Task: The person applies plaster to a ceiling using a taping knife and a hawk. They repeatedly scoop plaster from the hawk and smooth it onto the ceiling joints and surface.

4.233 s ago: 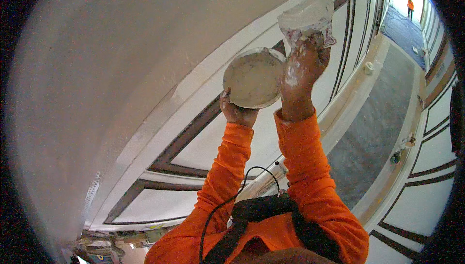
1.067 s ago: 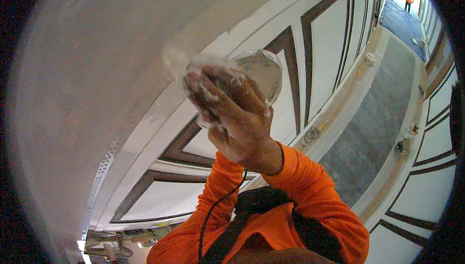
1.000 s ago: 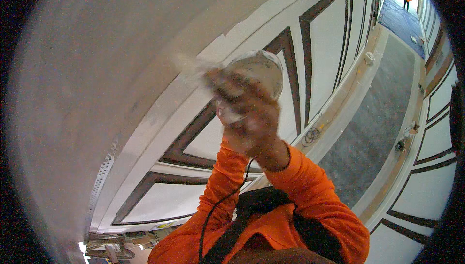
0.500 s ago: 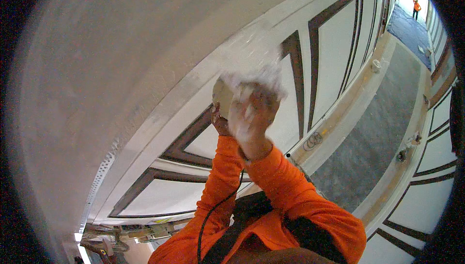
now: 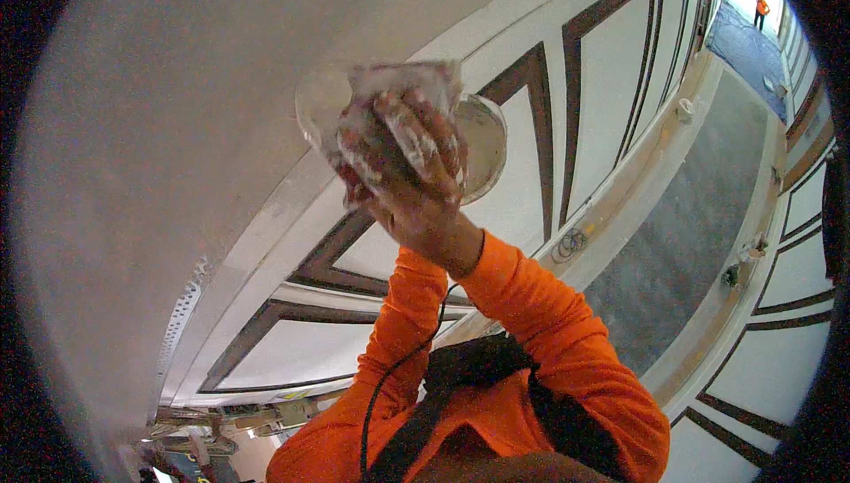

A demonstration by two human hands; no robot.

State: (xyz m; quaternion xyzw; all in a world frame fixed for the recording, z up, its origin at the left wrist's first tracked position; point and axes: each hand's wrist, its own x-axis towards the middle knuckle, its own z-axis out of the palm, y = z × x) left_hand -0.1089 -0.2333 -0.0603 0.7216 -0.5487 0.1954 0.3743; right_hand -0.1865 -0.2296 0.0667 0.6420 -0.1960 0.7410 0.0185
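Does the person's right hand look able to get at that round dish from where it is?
Probably yes: the right hand overlaps the round dish in view, and the dish's right side shows uncovered. The hand does hold a pale, flat piece, though.

The wide head-worn fisheye view looks down at the hands (image 5: 409,160) from close by.

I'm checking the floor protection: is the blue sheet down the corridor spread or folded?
Spread: the blue sheet lies out wide and wrinkled, with no folded stack or bundle showing.

no txt or nos. legible
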